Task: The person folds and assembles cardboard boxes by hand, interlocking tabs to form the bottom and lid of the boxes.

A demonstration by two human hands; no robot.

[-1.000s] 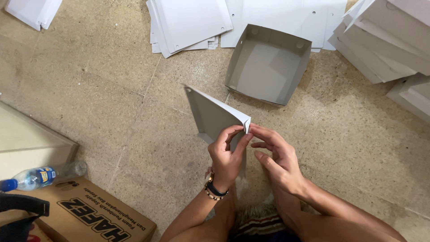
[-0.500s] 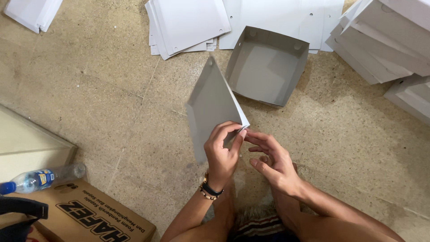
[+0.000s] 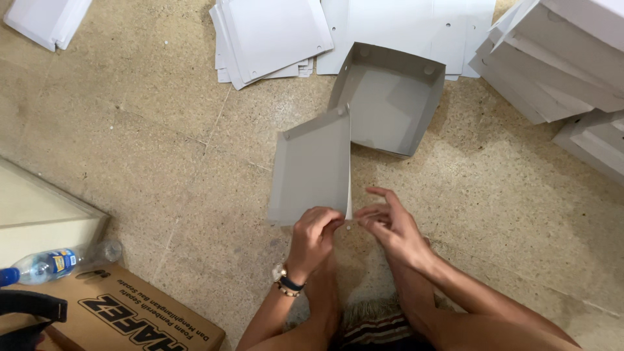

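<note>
A grey cardboard piece [image 3: 311, 169] with folded side flaps stands tilted over the floor. My left hand [image 3: 313, 236] pinches its near corner with curled fingers. My right hand [image 3: 392, 227] hovers just right of that corner, thumb and forefinger close together at the edge; I cannot tell if they touch it. Behind the piece sits a finished open grey box [image 3: 390, 101] on the floor.
Flat white cardboard blanks [image 3: 270, 36] lie stacked at the top, more at the top left [image 3: 45, 19]. Stacked white boxes [image 3: 559, 58] fill the top right. A brown carton [image 3: 123, 315], a plastic water bottle [image 3: 55, 263] and a pale board [image 3: 39, 218] lie at the left.
The grey piece has swung from a steep slant to a flatter, broader face toward me. Both hands shifted slightly lower along its near corner.
</note>
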